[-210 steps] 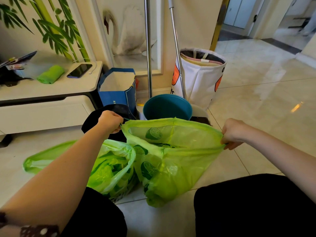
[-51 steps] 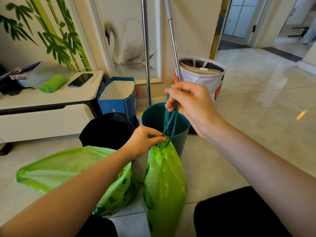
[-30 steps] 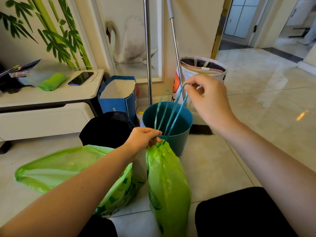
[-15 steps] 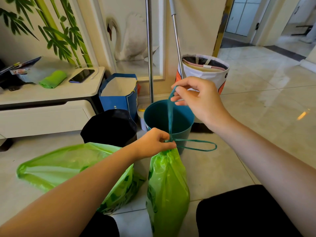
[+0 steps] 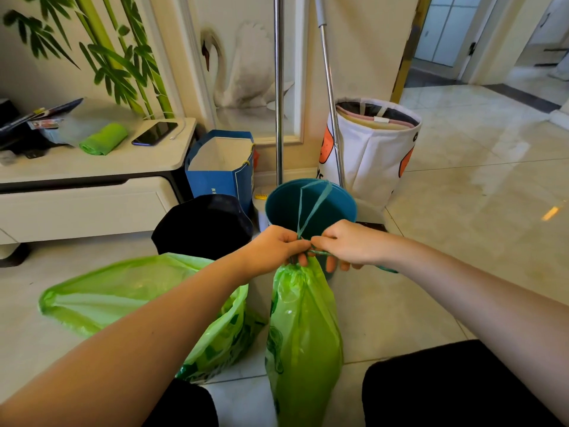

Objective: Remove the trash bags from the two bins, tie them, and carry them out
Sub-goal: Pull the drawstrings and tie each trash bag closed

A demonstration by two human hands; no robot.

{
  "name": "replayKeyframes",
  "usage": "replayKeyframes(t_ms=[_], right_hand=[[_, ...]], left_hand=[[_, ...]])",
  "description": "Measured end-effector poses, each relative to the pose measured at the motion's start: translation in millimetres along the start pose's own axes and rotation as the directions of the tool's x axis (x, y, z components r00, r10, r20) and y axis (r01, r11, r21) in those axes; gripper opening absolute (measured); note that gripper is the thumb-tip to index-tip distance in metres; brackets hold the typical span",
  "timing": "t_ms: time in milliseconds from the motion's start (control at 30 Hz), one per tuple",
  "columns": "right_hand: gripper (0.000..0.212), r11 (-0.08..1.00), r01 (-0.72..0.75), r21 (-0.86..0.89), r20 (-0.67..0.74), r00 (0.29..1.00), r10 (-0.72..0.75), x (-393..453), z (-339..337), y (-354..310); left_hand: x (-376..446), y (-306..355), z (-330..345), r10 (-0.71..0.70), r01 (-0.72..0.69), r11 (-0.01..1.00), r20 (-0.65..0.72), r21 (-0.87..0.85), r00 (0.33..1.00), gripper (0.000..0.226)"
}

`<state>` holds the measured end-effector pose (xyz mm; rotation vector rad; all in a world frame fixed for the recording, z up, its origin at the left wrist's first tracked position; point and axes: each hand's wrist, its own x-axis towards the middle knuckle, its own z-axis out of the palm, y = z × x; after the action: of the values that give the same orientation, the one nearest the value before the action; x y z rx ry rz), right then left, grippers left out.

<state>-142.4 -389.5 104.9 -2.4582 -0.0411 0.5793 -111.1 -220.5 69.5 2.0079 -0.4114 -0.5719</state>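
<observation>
Green bag [image 5: 303, 334] — neck cinched, teal drawstring [image 5: 311, 208] looped.

A green trash bag [image 5: 303, 328] is held upright on the floor, its neck gathered shut by a teal drawstring [image 5: 312, 208] looped above. To its left, a second green bag [image 5: 123, 298] lies open-mouthed. Behind, a black bin [image 5: 203, 226] and a teal bin [image 5: 311, 204] are set side by side.

No legible txt; blue bag [image 5: 219, 177] print unreadable.
</observation>
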Motion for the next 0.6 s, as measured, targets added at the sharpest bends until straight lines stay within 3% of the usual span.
replayKeyframes(t_ms=[133,267,400,500,600], right_hand=[[0.030,0.997,0.024,-0.075,-0.024,0.999,-0.026,-0.6,-13.2,5.7],[0.025,0.986,-0.085,-0.144,0.215,0.970,0.115,-2.4,-14.8,9.7],[0.027,0.979,-0.204,0.017,0.304,0.934,0.189,-4.7,-16.0,17.4],[0.033,0.991,-0.135,0.015,0.135,0.982,0.132,0.8,-16.6,26.7],[0.016,0.981,0.055,0.184,-0.019,0.998,-0.053,7.2,-5.6,20.8]], left_hand=[[1.7,-1.9,-5.6,-0.061,0.062,0.997,0.014,-0.051,0.998,0.032],[1.1,-4.7,-9.7,-0.078,0.080,0.996,0.051,-0.045,0.996,0.022],[0.0,-4.6,-13.3,-0.067,0.070,0.995,0.043,-0.073,0.997,0.022],[-3.2,-2.9,-17.4,-0.043,0.048,0.995,0.056,-0.088,0.997,0.018],[-6.1,-3.2,-17.8,-0.015,0.023,0.996,0.095,-0.083,0.995,0.016]])
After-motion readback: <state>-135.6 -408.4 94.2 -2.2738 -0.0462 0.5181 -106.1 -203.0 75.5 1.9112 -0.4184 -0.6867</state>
